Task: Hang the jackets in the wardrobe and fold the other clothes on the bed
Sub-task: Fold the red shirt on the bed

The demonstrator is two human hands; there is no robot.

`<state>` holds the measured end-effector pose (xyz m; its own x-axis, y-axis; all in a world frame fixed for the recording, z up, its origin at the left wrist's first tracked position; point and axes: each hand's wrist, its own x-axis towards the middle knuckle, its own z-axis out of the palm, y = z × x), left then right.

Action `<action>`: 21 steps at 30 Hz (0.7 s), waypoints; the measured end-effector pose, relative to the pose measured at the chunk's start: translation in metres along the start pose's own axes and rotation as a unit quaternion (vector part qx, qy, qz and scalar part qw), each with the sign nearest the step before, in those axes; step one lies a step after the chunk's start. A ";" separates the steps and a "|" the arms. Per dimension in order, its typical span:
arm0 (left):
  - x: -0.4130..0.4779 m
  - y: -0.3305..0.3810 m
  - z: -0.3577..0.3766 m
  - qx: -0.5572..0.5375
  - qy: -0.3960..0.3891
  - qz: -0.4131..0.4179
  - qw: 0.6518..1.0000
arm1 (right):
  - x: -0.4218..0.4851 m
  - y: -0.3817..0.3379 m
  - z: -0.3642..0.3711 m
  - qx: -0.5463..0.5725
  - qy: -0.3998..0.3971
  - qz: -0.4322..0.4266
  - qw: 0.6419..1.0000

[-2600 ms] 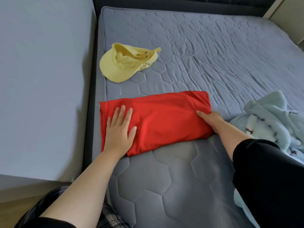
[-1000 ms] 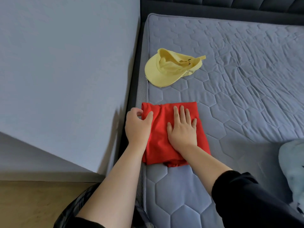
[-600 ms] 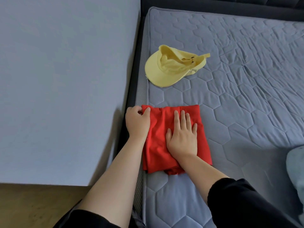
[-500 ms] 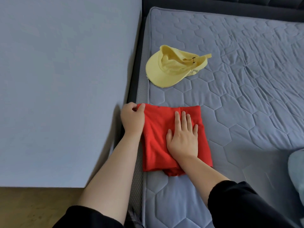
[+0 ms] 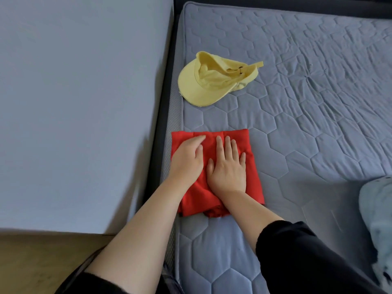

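Head view: the red garment (image 5: 253, 170) lies folded into a compact rectangle at the near left edge of the mattress (image 5: 297, 145). We have both hands on it. The left hand (image 5: 186, 160) rests on its left half, fingers laid nearly straight and close together, gripping nothing. The right hand (image 5: 228, 166) presses the middle, palm down, fingers straight and slightly spread. We judge the step in hand to be flattening the finished fold. A lump of cloth protrudes at the near edge. The next move calls for tucking that lump in, then reaching right to the light blue fleece garment (image 5: 375, 209). A yellow cap (image 5: 212, 83) lies farther along the left edge.
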<state>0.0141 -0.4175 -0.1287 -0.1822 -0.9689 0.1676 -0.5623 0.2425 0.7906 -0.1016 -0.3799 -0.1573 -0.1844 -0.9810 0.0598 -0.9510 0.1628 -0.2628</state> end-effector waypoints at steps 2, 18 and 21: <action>-0.008 -0.015 0.012 0.104 -0.052 0.032 0.993 | -0.001 0.003 -0.001 0.005 -0.005 -0.011 1.000; -0.026 0.029 0.003 0.291 -0.054 0.149 0.944 | 0.012 0.072 -0.044 0.304 -0.090 0.211 0.925; -0.044 0.041 0.017 0.292 -0.083 0.168 0.938 | 0.009 0.081 -0.053 0.407 -0.134 0.266 0.864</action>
<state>-0.0148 -0.3643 -0.1138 -0.5236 -0.8239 0.2168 -0.7877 0.5651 0.2452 -0.1930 -0.3699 -0.1267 -0.3741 -0.7973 -0.4737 -0.2398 0.5766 -0.7810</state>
